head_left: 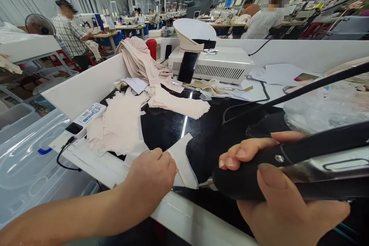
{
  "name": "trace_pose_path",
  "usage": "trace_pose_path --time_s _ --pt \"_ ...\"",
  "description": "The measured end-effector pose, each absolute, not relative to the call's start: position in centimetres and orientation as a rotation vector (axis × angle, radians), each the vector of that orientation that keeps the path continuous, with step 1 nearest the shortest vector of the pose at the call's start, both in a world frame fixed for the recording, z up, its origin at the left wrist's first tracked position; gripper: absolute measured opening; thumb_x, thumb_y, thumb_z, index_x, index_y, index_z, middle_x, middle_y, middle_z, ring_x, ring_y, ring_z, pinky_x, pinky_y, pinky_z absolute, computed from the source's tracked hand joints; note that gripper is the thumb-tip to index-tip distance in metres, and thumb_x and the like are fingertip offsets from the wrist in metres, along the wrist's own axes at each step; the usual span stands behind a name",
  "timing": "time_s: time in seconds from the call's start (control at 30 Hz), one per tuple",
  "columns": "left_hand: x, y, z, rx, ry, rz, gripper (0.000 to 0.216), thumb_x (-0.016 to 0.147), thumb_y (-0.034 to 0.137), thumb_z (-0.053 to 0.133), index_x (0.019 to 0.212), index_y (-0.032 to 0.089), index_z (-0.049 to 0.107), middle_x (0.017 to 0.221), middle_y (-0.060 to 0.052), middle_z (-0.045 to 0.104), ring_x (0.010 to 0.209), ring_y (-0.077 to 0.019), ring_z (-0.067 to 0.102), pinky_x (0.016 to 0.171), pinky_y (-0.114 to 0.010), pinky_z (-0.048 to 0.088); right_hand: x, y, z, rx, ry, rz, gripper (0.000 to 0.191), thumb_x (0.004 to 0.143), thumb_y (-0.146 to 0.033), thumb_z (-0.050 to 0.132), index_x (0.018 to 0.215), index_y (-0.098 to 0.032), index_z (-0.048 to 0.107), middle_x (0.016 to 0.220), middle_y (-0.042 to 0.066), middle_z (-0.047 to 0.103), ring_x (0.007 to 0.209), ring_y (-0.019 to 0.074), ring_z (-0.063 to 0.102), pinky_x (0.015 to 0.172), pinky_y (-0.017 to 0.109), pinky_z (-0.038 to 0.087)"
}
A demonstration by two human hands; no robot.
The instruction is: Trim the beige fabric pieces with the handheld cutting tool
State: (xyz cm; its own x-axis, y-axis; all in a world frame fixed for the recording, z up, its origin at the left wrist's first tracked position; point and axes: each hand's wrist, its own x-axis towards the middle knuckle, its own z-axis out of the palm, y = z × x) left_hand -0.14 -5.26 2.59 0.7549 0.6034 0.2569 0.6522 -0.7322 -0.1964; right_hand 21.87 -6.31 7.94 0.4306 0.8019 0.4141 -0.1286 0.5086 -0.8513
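Note:
My left hand (157,171) is closed over a pale cut fabric piece (184,161) near the front edge of the black glossy work surface (167,125). Its fingertips are hidden from the camera. My right hand (276,188) grips a thick black-handled tool (245,177) with a silver metal strip along its side. The tool's narrow metal tip (208,184) points left and meets the lower right corner of the fabric piece. Left of my left hand lies a pile of pale pink cut fabric (118,121). Another layered fabric stack (178,102) lies further back.
A white vented box (219,65) stands behind, with a phone (188,67) leaning on it and a sun visor (194,32) on top. A black cable (302,90) crosses at right above plastic bags (325,107). A white power bank (89,117) sits at left. Other people work further off.

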Motion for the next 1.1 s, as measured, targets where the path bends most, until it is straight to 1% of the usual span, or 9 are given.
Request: trace_pose_path --time_s 0.13,0.2,0.27,0.37,0.53,0.73,0.83,0.93,1.1 --pt "0.7 -5.3 3.1 -2.855 -0.594 -0.495 0.025 0.119 0.005 0.063 0.1 0.018 0.072 0.095 -0.004 0.071 0.084 -0.0213 0.068 0.074 -0.034 0.059 21.8 -6.2 7.8 -0.84 -0.952 0.659 0.047 0.082 -0.047 0.113 0.109 -0.034 0.078 0.071 -0.006 0.075 0.056 0.0238 0.073 0.057 0.042 0.069" --pt "1.3 -5.2 2.8 -2.918 -0.423 -0.591 0.025 0.123 0.007 0.059 0.106 0.016 0.076 0.102 -0.005 0.074 0.091 -0.0204 0.071 0.08 -0.033 0.061 21.8 -6.2 7.7 -0.845 -0.958 0.663 0.047 0.082 -0.047 0.113 0.11 -0.034 0.078 0.071 -0.006 0.074 0.057 0.0239 0.073 0.057 0.041 0.068" --pt "1.7 -5.0 2.1 -2.933 -0.336 -0.643 0.029 0.124 0.006 0.057 0.107 0.015 0.079 0.107 -0.007 0.078 0.095 -0.0196 0.074 0.083 -0.032 0.063 21.8 -6.2 7.7 -0.844 -0.961 0.682 0.047 0.081 -0.047 0.114 0.11 -0.034 0.078 0.071 -0.006 0.074 0.057 0.0238 0.073 0.056 0.04 0.068" --pt "1.8 -4.5 1.3 -2.96 -0.28 -0.587 0.031 0.124 0.004 0.056 0.11 0.013 0.082 0.114 -0.01 0.082 0.1 -0.0194 0.077 0.092 -0.03 0.066 21.8 -6.3 7.7 -0.837 -0.949 0.701 0.048 0.08 -0.047 0.115 0.108 -0.034 0.079 0.072 -0.007 0.075 0.058 0.0225 0.074 0.057 0.038 0.068" --pt "1.0 -3.6 1.3 -2.97 -0.308 -0.49 0.029 0.127 0.006 0.054 0.126 0.011 0.083 0.115 -0.011 0.084 0.108 -0.02 0.081 0.105 -0.029 0.067 22.2 -6.5 7.9 -0.842 -0.946 0.699 0.048 0.081 -0.048 0.115 0.11 -0.034 0.08 0.074 -0.006 0.076 0.059 0.0216 0.075 0.059 0.038 0.07" --pt "0.6 -3.5 1.4 -2.955 -0.396 -0.605 0.031 0.13 0.009 0.05 0.132 0.01 0.081 0.116 -0.009 0.086 0.107 -0.019 0.081 0.103 -0.03 0.068 22.4 -6.6 7.6 -0.865 -0.947 0.73 0.047 0.08 -0.047 0.115 0.109 -0.035 0.08 0.074 -0.007 0.076 0.06 0.0221 0.076 0.061 0.039 0.071" --pt "0.5 -3.4 1.1 -2.948 -0.411 -0.593 0.025 0.13 0.012 0.056 0.133 0.011 0.081 0.116 -0.009 0.085 0.106 -0.0192 0.08 0.099 -0.031 0.069 22.3 -6.5 7.3 -0.86 -0.951 0.743 0.047 0.08 -0.047 0.116 0.109 -0.035 0.08 0.074 -0.007 0.077 0.061 0.0217 0.076 0.062 0.039 0.072" --pt "0.6 -3.4 0.7 -2.919 -0.395 -0.675 0.019 0.128 0.012 0.062 0.13 0.01 0.081 0.112 -0.008 0.083 0.103 -0.0203 0.08 0.095 -0.033 0.069 22.6 -6.6 7.4 -0.859 -0.957 0.758 0.049 0.082 -0.049 0.115 0.114 -0.037 0.08 0.078 -0.007 0.078 0.064 0.0232 0.077 0.064 0.041 0.072" --pt "0.5 -3.3 0.6 -2.908 -0.384 -0.707 0.02 0.128 0.012 0.061 0.13 0.009 0.081 0.111 -0.008 0.081 0.104 -0.0205 0.079 0.1 -0.032 0.066 22.8 -6.9 7.7 -0.855 -1.005 0.79 0.046 0.084 -0.047 0.114 0.114 -0.038 0.081 0.081 -0.005 0.079 0.068 0.0262 0.078 0.069 0.046 0.073"
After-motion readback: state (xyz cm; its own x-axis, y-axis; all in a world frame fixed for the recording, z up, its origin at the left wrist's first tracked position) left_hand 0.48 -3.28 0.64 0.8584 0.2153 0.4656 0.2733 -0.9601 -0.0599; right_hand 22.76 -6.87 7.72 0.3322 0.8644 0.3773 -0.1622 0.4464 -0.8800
